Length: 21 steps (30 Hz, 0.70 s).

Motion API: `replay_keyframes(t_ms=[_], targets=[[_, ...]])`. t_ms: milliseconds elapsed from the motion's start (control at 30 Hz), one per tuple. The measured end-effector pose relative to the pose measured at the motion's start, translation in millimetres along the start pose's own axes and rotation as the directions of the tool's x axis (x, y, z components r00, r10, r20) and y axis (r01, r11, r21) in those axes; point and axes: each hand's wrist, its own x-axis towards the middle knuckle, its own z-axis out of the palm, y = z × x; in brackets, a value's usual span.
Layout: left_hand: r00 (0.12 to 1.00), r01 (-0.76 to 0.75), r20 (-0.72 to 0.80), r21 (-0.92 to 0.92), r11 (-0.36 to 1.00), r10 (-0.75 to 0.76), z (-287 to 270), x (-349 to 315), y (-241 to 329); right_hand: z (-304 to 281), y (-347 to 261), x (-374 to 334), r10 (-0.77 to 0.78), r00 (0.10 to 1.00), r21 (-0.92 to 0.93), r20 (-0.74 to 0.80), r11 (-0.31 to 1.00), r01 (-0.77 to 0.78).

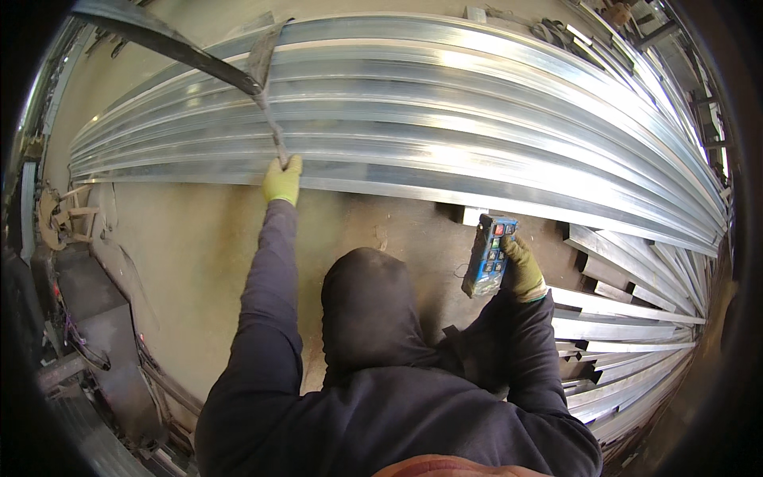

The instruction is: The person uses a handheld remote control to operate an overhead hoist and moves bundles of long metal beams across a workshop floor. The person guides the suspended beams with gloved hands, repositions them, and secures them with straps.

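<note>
- Head view: left hand (283,180) is gripping the sling strap (270,127) over the long metal profiles (445,135) stacked ahead.
- Right hand (520,269) is clutching a blue pendant remote (489,256).
- Profiles are looking heavy, stiff, slippery; I'd be lifting by the strap.

Glossy bare-metal profiles (445,119) (streaked with glare), matt knit gloves, scuffed plastic remote (489,256), dull woven sling strap (266,60)

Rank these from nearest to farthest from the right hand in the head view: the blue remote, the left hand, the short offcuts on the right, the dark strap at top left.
1. Blue remote: held in the right hand.
2. Short offcuts: just right of it, on the floor.
3. Left hand: up and left, at the edge of the long metal profiles.
4. Dark strap: far top left.
</note>
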Motion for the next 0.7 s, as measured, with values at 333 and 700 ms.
replay_keyframes(t_ms=[333,700], targets=[[0.955,-0.103,0.296,0.27,0.957,0.019,-55.7,59.1,-37.3,23.6,14.5,37.5,0.039,0.999,0.056,0.011,0.998,-0.039],[0.967,-0.148,0.202,-0.047,0.988,0.155,-39.4,370.5,80.8,41.1,13.9,66.1,0.038,0.99,0.265,-0.136,0.964,0.0]])
